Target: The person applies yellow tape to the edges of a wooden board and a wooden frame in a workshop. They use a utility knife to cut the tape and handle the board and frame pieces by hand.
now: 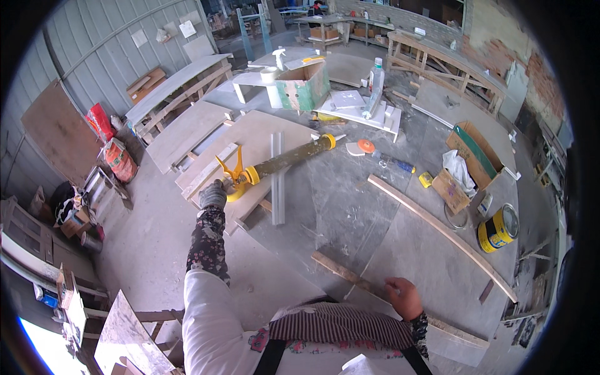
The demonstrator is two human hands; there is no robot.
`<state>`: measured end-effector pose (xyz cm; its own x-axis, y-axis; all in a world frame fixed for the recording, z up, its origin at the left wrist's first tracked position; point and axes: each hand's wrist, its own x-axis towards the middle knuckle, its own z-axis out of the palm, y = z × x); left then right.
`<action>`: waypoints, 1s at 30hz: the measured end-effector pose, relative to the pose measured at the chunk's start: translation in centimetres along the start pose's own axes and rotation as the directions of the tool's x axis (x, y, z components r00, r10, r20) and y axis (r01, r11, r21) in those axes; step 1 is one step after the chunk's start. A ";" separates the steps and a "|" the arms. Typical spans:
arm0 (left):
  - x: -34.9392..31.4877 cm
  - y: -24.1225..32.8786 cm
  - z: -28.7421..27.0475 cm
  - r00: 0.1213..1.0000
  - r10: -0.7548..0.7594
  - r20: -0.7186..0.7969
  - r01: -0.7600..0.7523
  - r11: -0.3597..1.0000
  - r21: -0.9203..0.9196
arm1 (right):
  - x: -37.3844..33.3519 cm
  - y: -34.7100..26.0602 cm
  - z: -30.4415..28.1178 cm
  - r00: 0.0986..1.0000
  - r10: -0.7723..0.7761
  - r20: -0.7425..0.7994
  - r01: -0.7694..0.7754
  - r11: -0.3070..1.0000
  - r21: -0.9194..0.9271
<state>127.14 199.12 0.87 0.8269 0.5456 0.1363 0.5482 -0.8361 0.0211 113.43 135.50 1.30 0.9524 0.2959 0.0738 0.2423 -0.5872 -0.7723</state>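
My left hand [213,195], in a grey glove, is closed on the back end of a caulking gun [284,159]. The gun has a long, dirty barrel, yellow end caps and a yellow trigger handle, and its pale nozzle points to the far right. It lies slanted across a wooden board and a pair of light metal strips [277,200]. My right hand [405,299] is bare and close to my body, above a wooden strip [350,275]. Its fingers are loosely bent and slightly apart, with nothing seen in them.
Ahead stands a green-and-white box [299,94] beside a spray bottle [279,59] and a clear bottle [376,76]. To the right are a long curved wooden strip [437,231], a yellow-and-black can [498,229] and an open cardboard box [478,153]. Orange-red sacks [119,159] stand at left.
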 end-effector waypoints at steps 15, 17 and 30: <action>-14.4 5.1 -4.5 0.848 0.247 -0.469 -0.416 0.858 -0.301 | 1.6 -1.6 1.5 0.993 -0.061 0.101 0.060 0.998 0.010; -19.2 4.6 -5.1 0.925 0.270 -0.269 -0.370 0.806 -0.462 | 3.1 -3.0 2.0 0.979 -0.085 0.188 0.081 0.996 0.027; -30.3 -16.4 0.8 0.995 0.050 -0.087 -0.075 0.946 -0.317 | 11.3 -17.4 20.1 0.645 -0.446 0.620 0.339 0.895 0.291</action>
<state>93.22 196.39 -4.37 0.8393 0.4960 0.2226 0.4164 -0.8497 0.3233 116.24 164.26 2.88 0.3916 0.9201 0.0013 0.4858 -0.2056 -0.8495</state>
